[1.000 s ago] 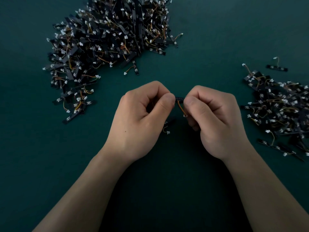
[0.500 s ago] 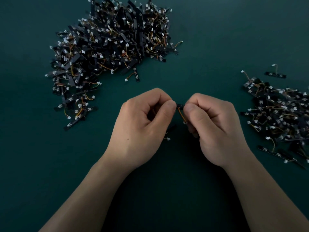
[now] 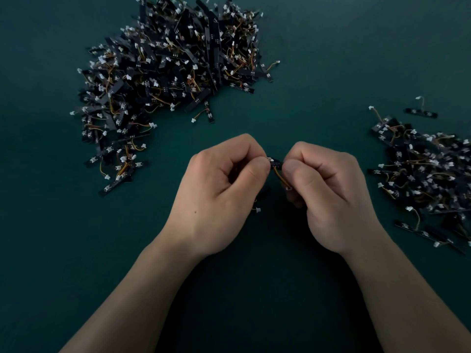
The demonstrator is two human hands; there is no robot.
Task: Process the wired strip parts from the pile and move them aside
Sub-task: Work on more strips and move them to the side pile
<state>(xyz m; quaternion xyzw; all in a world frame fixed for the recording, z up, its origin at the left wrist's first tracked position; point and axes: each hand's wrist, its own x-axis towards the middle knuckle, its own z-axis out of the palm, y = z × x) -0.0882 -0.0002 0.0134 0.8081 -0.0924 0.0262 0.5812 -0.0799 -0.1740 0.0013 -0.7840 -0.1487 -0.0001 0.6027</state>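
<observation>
wired strip (image 3: 276, 163) held centre, pile (image 3: 173, 72) upper left

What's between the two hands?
In the head view, a black wired strip spans the gap, pinched at either end by the left hand and the right hand.

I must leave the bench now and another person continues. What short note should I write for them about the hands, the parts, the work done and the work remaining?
Left hand: fingers pinch one end of a wired strip part.
Right hand: fingers pinch its other end; its orange wire hangs between the hands.
Parts: large pile far left on the green mat; smaller pile at the right edge. A white connector shows under the left hand; held or lying, I cannot tell.
Done: apparently the smaller pile.
Left: finish this part, move it right, then work through the large pile.
</observation>
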